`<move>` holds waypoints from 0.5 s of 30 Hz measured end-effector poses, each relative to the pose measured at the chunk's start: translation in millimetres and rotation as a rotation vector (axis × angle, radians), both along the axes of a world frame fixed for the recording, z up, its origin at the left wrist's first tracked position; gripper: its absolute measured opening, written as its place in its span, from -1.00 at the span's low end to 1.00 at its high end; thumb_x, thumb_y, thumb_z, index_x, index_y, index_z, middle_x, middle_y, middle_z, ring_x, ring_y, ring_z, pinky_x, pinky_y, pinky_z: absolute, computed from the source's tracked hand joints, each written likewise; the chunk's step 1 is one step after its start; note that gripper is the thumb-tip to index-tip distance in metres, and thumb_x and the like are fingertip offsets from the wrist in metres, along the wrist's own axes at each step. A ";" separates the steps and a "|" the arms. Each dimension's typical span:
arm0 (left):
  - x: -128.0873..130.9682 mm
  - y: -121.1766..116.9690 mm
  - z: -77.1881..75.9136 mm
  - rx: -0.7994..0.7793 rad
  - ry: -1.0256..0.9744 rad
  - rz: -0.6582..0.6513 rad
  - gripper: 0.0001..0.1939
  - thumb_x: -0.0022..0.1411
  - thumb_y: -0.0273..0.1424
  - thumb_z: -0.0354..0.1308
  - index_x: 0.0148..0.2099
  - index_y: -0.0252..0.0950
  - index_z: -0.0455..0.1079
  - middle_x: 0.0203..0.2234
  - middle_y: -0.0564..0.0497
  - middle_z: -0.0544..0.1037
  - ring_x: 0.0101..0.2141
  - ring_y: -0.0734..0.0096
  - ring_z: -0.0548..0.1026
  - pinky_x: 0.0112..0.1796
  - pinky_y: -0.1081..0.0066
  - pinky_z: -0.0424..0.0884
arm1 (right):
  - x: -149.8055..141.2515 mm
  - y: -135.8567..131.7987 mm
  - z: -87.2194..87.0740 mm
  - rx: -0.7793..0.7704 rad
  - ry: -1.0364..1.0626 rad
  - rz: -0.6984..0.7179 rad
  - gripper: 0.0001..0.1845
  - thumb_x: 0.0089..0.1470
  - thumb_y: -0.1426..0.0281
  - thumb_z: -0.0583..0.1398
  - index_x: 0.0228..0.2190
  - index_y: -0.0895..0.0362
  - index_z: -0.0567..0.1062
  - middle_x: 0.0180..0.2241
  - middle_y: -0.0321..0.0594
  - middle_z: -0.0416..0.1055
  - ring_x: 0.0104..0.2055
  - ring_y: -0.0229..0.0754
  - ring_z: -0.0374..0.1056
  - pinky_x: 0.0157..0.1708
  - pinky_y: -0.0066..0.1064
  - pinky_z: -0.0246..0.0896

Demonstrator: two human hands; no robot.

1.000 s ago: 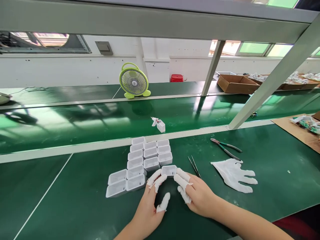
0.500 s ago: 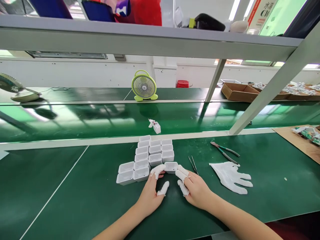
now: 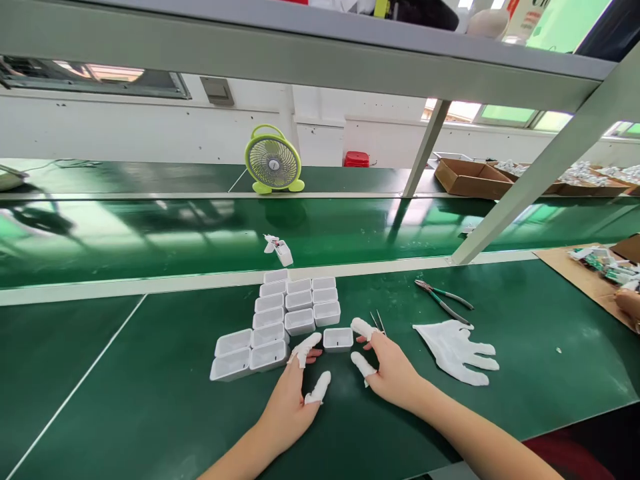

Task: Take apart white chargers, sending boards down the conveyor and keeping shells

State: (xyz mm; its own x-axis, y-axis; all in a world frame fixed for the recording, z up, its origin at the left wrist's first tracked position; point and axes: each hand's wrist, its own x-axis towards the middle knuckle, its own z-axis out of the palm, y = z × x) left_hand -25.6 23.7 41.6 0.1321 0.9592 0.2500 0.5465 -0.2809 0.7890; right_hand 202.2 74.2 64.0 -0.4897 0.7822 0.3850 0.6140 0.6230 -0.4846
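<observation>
My left hand (image 3: pixel 295 393) and my right hand (image 3: pixel 387 367) rest on the green table with white finger cots on the fingertips. Both lie open, fingers spread, either side of a single small white plastic case (image 3: pixel 338 339). Neither hand grips it; the fingertips are close beside it. To the left stands a block of several identical white cases (image 3: pixel 280 320) in rows. A pair of tweezers (image 3: pixel 377 321) lies just beyond my right index finger.
A white glove (image 3: pixel 457 350) lies to the right, with pliers (image 3: pixel 443 300) behind it. One white part (image 3: pixel 281 250) sits on the conveyor belt. A green fan (image 3: pixel 273 162) stands behind. Cardboard with parts (image 3: pixel 600 267) and another person's hand (image 3: pixel 630 303) are at far right.
My fingers have drawn back from the single white case, which now stands free between my hands. The part on the conveyor has drifted left.
</observation>
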 end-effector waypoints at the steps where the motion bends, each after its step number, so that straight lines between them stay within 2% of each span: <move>1: -0.4 -0.5 1.8 -0.029 -0.018 -0.014 -0.45 0.37 -0.37 0.03 0.35 -0.20 0.02 0.04 -0.22 0.46 0.01 0.11 0.52 0.04 0.00 0.49 | -0.5 0.7 0.3 -0.018 0.010 0.012 -0.82 0.17 0.46 0.15 -0.15 0.12 0.37 -0.27 -0.13 0.51 -0.31 -0.13 0.49 -0.35 -0.32 0.51; 5: -0.8 -4.9 8.1 -0.089 -0.062 -0.075 -0.49 0.39 -0.36 0.03 0.33 -0.15 0.04 0.14 -0.20 0.41 0.10 0.12 0.46 0.10 0.00 0.45 | -1.5 3.2 -5.8 0.014 0.020 0.033 -0.85 0.22 0.49 0.08 -0.19 0.13 0.41 -0.31 -0.09 0.50 -0.28 -0.09 0.48 -0.29 -0.26 0.53; 9: -0.4 -9.1 10.3 -0.075 -0.070 -0.081 -0.49 0.38 -0.36 0.05 0.32 -0.16 0.06 0.12 -0.21 0.42 0.10 0.12 0.47 0.09 0.02 0.47 | 1.3 4.9 -17.0 0.055 0.004 0.059 -0.83 0.23 0.50 0.04 -0.27 0.13 0.44 -0.34 -0.04 0.50 -0.25 -0.02 0.48 -0.27 -0.18 0.52; 15: -4.8 -4.5 13.4 -0.064 -0.052 -0.056 -0.51 0.37 -0.37 0.05 0.30 -0.18 0.10 0.09 -0.17 0.47 0.07 0.15 0.51 0.09 0.08 0.48 | 4.1 3.6 -14.2 0.080 -0.027 0.113 -0.74 0.20 0.56 0.09 -0.11 0.11 0.46 -0.31 -0.05 0.52 -0.10 0.04 0.47 -0.06 -0.10 0.48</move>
State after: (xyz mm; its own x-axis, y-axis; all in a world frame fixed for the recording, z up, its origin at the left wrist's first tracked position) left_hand -30.5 19.2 55.0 0.1741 0.9650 0.1960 0.4894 -0.2575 0.8331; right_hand 206.4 77.8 49.7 -0.5844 0.6884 0.4296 0.5497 0.7253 -0.4145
